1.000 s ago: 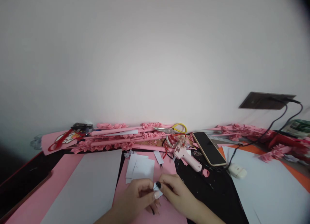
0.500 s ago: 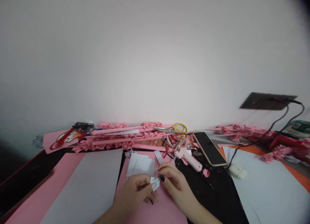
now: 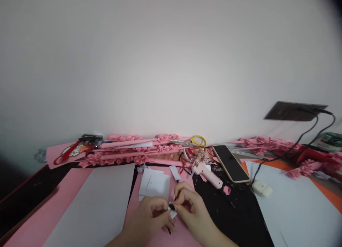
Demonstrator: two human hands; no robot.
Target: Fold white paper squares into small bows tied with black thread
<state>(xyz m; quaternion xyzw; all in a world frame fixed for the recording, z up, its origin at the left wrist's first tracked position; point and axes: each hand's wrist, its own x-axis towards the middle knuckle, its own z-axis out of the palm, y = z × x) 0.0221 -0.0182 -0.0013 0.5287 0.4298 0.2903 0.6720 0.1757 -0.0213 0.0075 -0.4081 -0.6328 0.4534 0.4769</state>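
Fingers [image 3: 159, 202] of your left hand [image 3: 145, 215] are pinching a small white paper [image 3: 174, 215], thumb against index; those of your right hand [image 3: 192, 212] are clamping on the same paper, the dark-nailed thumb pressing right beside your left thumb; your fingertips are covering most of the paper, so its shape is staying unclear; both hands and the paper are meeting left of the glue gun [image 3: 211, 177] and nearer to you than it, over the pink sheet [image 3: 184, 234].

Left of the glue gun, white squares [image 3: 159, 184] are overlapping just beyond your left hand; a narrow strip [image 3: 174, 172] is lying between them and the gun; farther left of it, a large white sheet [image 3: 93, 204] is spreading over pink paper [image 3: 64, 188]. Beyond the gun and slightly left, scissors [image 3: 197, 141] with yellow handles are resting near the wall [image 3: 171, 62]; pink flowers [image 3: 136, 159] are lining that wall to the gun's left.

Right of the gun, a phone [image 3: 232, 164] is lying dark; a pink scrap [image 3: 227, 190] is sitting just beside the gun's handle end; a white case [image 3: 262, 188] is resting farther right and nearer to you.
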